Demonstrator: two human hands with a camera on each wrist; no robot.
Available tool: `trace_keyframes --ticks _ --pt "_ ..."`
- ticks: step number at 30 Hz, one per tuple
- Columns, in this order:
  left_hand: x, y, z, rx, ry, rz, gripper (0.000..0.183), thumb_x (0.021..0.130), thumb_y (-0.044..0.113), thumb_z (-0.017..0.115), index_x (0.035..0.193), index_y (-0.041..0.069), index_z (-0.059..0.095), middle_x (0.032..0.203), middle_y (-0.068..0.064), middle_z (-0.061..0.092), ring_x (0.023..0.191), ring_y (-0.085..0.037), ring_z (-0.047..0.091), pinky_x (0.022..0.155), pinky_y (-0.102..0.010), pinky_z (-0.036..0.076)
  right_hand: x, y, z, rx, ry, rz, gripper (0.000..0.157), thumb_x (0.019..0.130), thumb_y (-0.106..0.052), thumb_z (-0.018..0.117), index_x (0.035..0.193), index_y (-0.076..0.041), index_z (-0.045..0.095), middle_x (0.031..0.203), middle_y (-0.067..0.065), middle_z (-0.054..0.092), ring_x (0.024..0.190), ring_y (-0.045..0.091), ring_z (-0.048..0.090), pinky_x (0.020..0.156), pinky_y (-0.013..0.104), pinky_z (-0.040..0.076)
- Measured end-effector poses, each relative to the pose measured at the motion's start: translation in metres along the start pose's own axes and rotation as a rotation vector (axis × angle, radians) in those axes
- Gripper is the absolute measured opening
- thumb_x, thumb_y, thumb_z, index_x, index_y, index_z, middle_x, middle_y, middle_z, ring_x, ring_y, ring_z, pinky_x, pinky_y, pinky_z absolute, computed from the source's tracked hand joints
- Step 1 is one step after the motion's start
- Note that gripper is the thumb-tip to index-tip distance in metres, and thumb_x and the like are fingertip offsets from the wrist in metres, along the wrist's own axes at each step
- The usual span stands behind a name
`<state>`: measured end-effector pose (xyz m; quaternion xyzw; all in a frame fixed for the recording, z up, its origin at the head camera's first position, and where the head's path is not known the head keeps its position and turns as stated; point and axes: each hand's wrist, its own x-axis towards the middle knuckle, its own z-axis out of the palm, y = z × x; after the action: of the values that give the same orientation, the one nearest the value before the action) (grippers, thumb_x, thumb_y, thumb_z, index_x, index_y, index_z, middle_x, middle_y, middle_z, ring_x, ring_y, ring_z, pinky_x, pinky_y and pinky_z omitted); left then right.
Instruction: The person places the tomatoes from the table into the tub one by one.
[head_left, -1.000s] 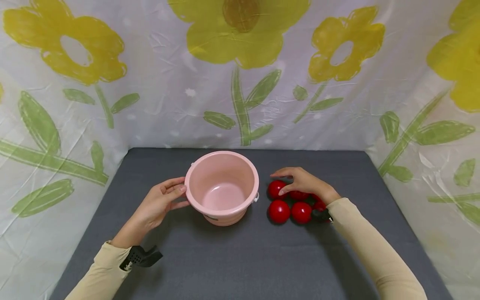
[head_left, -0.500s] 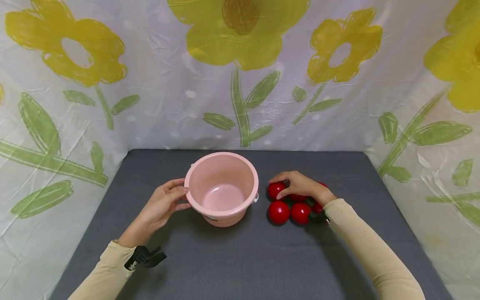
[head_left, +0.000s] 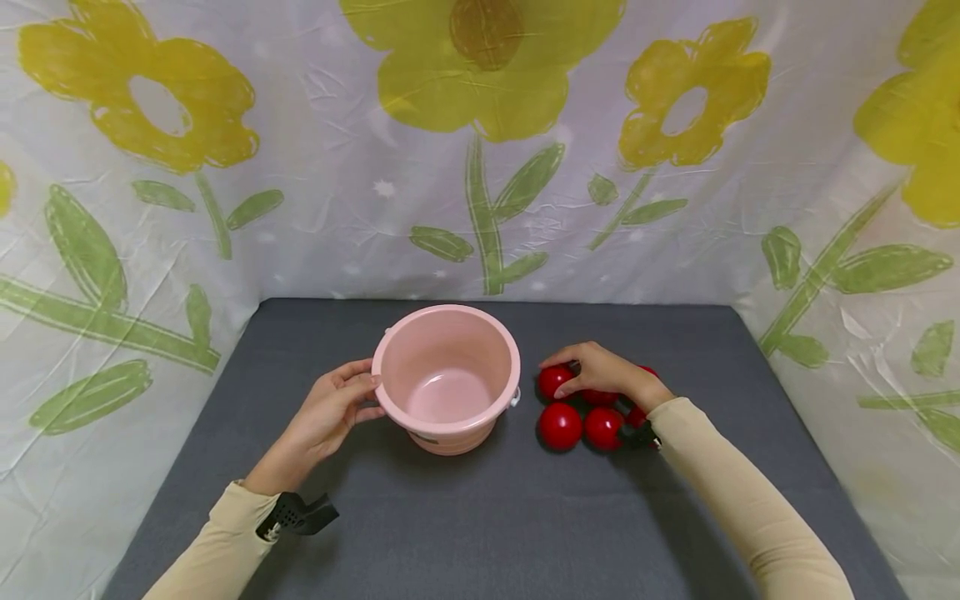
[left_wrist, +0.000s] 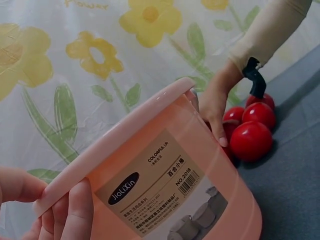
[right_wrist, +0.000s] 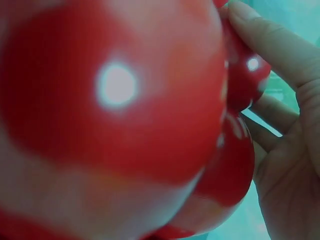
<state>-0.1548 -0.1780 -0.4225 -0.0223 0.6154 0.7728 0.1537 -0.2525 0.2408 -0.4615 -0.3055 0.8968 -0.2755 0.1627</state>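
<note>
Left hand [head_left: 326, 417]: pinching pink plastic bucket [head_left: 450, 348] by rim [head_left: 447, 427]. Right hand [head_left: 603, 369]: fingers round glossy red ball [head_left: 552, 383], other balls [head_left: 560, 427] crowding.

A glossy red ball [right_wrist: 115, 125] looms over the left and middle of the view, blurred by closeness, with a round white glare and a pale band across its lower part. Beyond its right edge sit two more — a lower red ball [right_wrist: 234, 160], partly hidden by the big one, and a farther red ball [right_wrist: 242, 82] above it with a small bright highlight. The right hand [right_wrist: 296, 150] comes in from the right, thumb [right_wrist: 272, 42] laid along the farther ball's upper side, fingers [right_wrist: 275, 112] showing below it. The background [right_wrist: 297, 15] is hazy turquoise.
</note>
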Motion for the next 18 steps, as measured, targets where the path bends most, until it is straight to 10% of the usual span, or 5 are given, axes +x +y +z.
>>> trace_keyframes --ticks 18 --pt "0.000 -0.001 0.000 -0.008 0.003 0.012 0.038 0.098 0.004 0.054 0.131 -0.005 0.038 0.093 0.004 0.066 0.076 -0.005 0.064 0.067 -0.022 0.061 0.005 -0.031 -0.046 0.073 0.011 0.036 0.050 0.083 -0.025 0.080 0.130 -0.025 0.065 0.132 0.001 0.066 0.114 0.018 0.064 0.092 0.036 0.058"
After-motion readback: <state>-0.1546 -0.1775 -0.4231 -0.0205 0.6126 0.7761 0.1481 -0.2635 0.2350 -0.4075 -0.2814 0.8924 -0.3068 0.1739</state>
